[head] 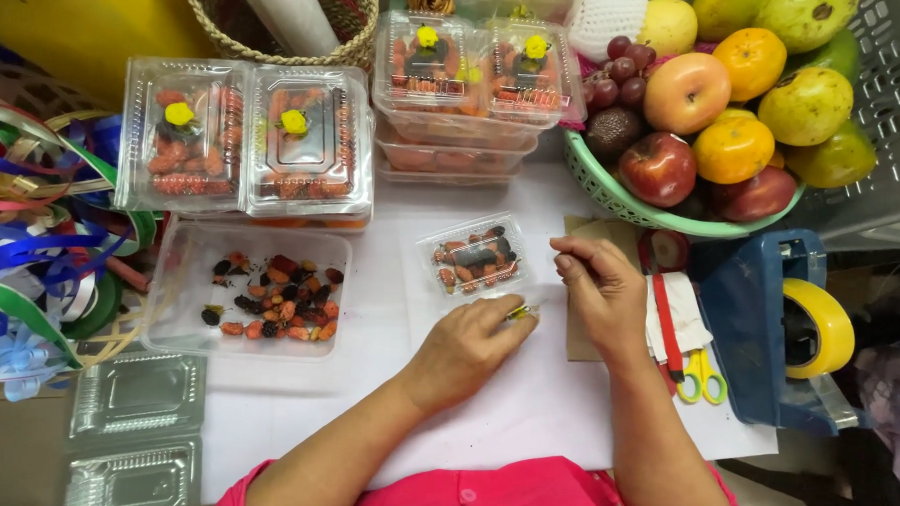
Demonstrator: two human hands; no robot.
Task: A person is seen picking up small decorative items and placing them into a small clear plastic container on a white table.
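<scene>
My left hand rests on the white table cover and pinches a small yellow-green flower bit at its fingertips. My right hand is curled just right of it, fingers bent, touching nothing that I can make out. Right above both hands lies a small clear box filled with red and dark berries, its lid open toward the hands.
An open clear tray with loose berries sits left. Closed berry boxes with yellow flowers are stacked behind. A green basket of fruit stands at right, with scissors, a blue tape dispenser, ribbons and empty boxes.
</scene>
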